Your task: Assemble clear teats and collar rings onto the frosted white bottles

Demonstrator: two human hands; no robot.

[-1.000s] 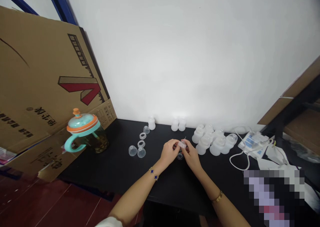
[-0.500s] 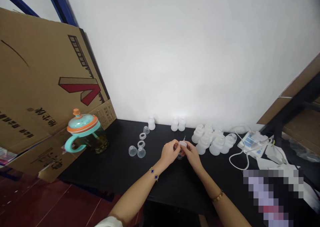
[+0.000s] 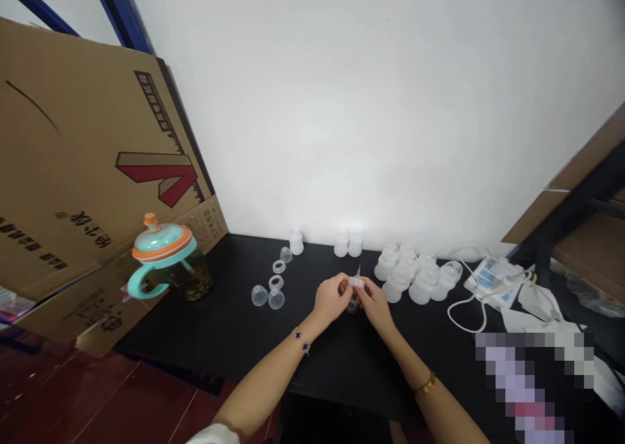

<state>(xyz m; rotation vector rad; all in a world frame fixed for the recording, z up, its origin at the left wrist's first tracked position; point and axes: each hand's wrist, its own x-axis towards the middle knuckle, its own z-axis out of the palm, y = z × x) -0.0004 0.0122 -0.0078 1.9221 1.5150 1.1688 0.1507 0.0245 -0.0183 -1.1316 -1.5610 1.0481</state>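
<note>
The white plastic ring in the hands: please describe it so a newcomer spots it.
At the black table, the left hand and right hand are close together. Between them is the white plastic ring; unlike the two translucent plastic rings lying further left, it is held.

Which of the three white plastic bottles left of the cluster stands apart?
The leftmost white plastic bottle, near a clear dome-shaped plastic cap; the other two white plastic bottles stand close together.

unreadable lettering (image 3: pixel 90 228) on cardboard box (image 3: pixel 73 138)

left hand (image 3: pixel 332 297) and right hand (image 3: pixel 375 303) partly hide the ring (image 3: pixel 357 282) and clear piece (image 3: pixel 352 306); the left edge cuts the carton (image 3: pixel 73 151).
</note>
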